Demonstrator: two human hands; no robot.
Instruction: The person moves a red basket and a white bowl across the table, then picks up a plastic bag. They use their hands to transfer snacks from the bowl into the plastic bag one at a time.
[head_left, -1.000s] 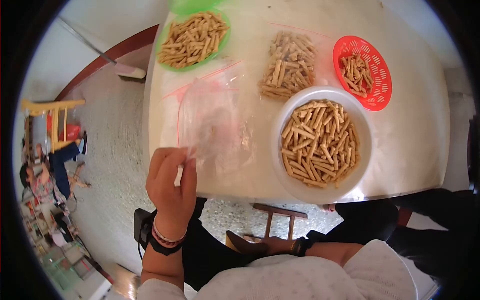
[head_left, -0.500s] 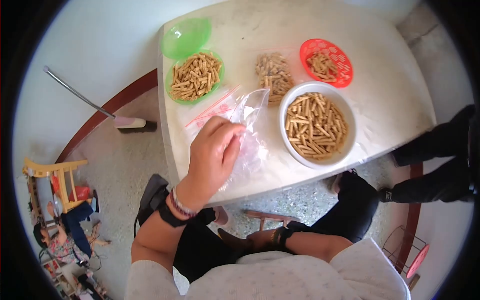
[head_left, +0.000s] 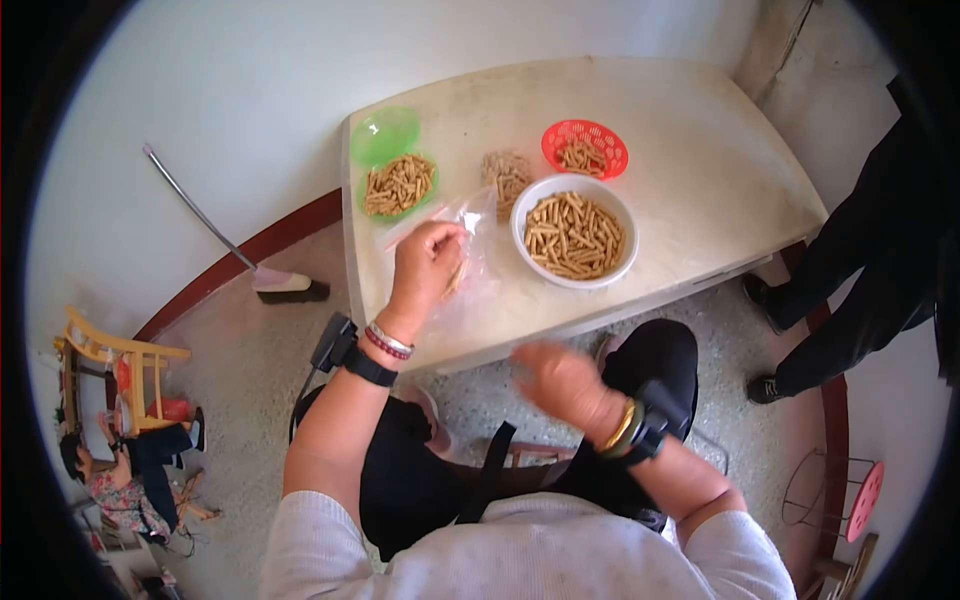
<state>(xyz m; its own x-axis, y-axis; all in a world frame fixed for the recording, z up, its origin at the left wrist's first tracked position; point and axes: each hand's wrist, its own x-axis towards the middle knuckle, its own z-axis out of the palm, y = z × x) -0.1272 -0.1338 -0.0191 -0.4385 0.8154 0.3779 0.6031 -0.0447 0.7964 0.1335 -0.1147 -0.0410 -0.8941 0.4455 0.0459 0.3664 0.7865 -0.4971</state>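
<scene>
My left hand (head_left: 428,262) is closed in a pinch at a clear plastic zip bag (head_left: 476,222) near the table's front left. A few tan sticks (head_left: 456,280) show beside its fingers. My right hand (head_left: 565,385), smeared by motion, is over the floor just off the table's front edge. The white bowl (head_left: 630,250) nearby is full of short tan snack sticks (head_left: 575,235). Behind the pinched bag lies another clear bag (head_left: 507,180) filled with such sticks. Farther left, more sticks fill a green bowl (head_left: 400,187).
A red perforated basket (head_left: 605,140) holds some sticks, and a green lid (head_left: 385,135) lies at the back left of the table (head_left: 700,200). A broom (head_left: 285,283) leans at the left. One person (head_left: 860,260) stands at right; another (head_left: 130,490) sits far left.
My right hand has come up from my lap to near the table edge. The view has shifted and pulled back, while my left hand stays at the bag.
</scene>
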